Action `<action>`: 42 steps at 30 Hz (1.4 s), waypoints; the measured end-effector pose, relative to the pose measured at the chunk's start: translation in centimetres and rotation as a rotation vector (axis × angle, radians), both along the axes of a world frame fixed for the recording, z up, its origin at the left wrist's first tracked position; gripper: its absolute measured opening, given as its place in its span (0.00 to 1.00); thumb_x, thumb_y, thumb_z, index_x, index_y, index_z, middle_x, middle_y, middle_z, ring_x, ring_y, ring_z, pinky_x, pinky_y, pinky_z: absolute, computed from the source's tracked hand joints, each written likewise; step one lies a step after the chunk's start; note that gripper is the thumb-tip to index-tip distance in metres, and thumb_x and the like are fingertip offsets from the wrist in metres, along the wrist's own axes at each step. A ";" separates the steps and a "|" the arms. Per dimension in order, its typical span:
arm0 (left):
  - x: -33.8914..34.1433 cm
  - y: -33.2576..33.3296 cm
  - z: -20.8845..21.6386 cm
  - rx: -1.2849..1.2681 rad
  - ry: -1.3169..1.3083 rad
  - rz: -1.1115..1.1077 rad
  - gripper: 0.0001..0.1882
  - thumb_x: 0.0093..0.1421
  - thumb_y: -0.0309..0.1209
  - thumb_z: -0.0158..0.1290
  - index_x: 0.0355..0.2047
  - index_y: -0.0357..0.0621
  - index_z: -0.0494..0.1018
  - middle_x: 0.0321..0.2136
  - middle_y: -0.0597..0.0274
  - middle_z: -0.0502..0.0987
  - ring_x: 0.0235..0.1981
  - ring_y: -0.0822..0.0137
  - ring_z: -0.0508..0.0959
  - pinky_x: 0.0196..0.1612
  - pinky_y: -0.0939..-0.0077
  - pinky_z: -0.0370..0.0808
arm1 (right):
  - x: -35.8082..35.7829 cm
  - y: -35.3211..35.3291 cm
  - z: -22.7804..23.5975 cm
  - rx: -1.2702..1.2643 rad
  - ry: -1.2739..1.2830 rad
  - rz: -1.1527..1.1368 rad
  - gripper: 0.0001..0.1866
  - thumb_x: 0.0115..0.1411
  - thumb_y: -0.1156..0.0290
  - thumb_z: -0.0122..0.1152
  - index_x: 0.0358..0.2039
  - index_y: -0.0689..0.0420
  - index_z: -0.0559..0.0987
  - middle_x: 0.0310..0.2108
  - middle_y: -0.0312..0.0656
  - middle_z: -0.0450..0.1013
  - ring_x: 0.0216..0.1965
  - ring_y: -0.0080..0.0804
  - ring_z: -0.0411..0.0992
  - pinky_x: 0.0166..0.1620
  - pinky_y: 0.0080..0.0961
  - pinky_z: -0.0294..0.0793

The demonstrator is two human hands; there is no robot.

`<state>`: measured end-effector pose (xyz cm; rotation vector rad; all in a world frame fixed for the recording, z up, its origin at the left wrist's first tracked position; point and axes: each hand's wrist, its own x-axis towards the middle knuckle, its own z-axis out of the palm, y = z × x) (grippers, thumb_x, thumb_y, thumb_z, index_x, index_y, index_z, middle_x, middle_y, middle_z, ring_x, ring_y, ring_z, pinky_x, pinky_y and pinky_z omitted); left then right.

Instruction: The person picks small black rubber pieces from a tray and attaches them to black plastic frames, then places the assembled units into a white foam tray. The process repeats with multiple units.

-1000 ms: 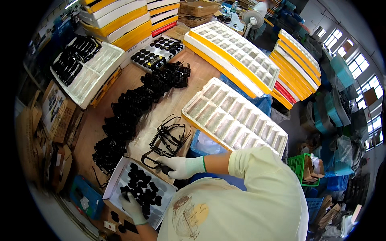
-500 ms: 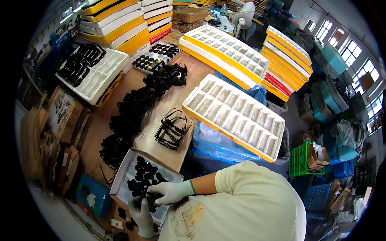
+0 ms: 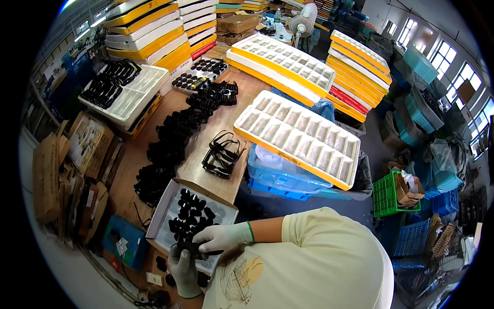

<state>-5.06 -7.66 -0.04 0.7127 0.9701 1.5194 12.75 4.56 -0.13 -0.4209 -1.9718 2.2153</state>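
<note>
Both my hands wear white gloves and meet over the near edge of a shallow white cardboard box (image 3: 158, 225). My left hand (image 3: 184, 273) grips a dark, flat lens-like piece (image 3: 189, 249), thumb raised along it. The fingers of my right hand (image 3: 224, 239) close on the same piece from the right; its exact shape is partly hidden by the gloves. Inside the box, just beyond my fingers, lies a heap of black lens-like pieces (image 3: 188, 211). A few black glasses frames (image 3: 224, 154) with open temples stand on the table beyond the box.
A long row of black glasses (image 3: 172, 134) runs along the wooden table (image 3: 203, 177). An empty compartment tray (image 3: 298, 136) rests over a blue-lined bin on the right. Stacked trays (image 3: 146, 38) rise at the back. A blue case (image 3: 123, 242) sits left of the box.
My hands have drawn together at the box's near edge, and a dark piece now shows between them. The whole view has shifted slightly.
</note>
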 end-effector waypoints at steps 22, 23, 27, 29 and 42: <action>0.9 -5.0 1.2 -0.133 0.384 0.347 0.12 0.64 0.33 0.56 0.37 0.33 0.76 0.29 0.68 0.77 0.29 0.79 0.71 0.33 0.83 0.68 | -1.6 -3.0 3.0 0.258 -0.042 0.034 0.16 0.67 0.72 0.53 0.52 0.66 0.74 0.31 0.50 0.76 0.34 0.31 0.76 0.42 0.31 0.76; 0.5 -5.0 1.6 -0.146 0.326 0.298 0.11 0.64 0.32 0.56 0.37 0.33 0.77 0.29 0.68 0.78 0.29 0.79 0.72 0.34 0.83 0.68 | -1.6 -3.0 2.3 0.240 -0.002 0.015 0.16 0.67 0.72 0.53 0.52 0.66 0.74 0.29 0.49 0.76 0.31 0.31 0.76 0.39 0.30 0.76; -0.1 -5.1 1.6 -0.088 0.073 0.180 0.12 0.63 0.31 0.57 0.40 0.32 0.76 0.33 0.60 0.80 0.31 0.75 0.75 0.36 0.80 0.72 | -1.9 -3.1 2.1 0.103 -0.002 0.017 0.09 0.67 0.70 0.53 0.36 0.64 0.76 0.22 0.40 0.73 0.24 0.24 0.71 0.30 0.25 0.73; -0.2 -5.4 2.1 -0.058 -0.027 0.159 0.14 0.62 0.32 0.60 0.41 0.32 0.75 0.35 0.57 0.80 0.31 0.74 0.76 0.36 0.79 0.73 | -2.3 -3.1 2.9 0.041 -0.012 0.036 0.11 0.68 0.69 0.53 0.33 0.63 0.76 0.21 0.37 0.74 0.23 0.22 0.71 0.29 0.24 0.72; -0.1 -1.9 1.1 -0.217 0.329 0.205 0.13 0.64 0.29 0.54 0.43 0.29 0.74 0.35 0.60 0.80 0.37 0.74 0.77 0.43 0.77 0.75 | -2.5 -1.3 1.4 -0.342 -0.156 -0.163 0.12 0.67 0.70 0.57 0.44 0.67 0.76 0.30 0.40 0.78 0.33 0.22 0.76 0.38 0.22 0.77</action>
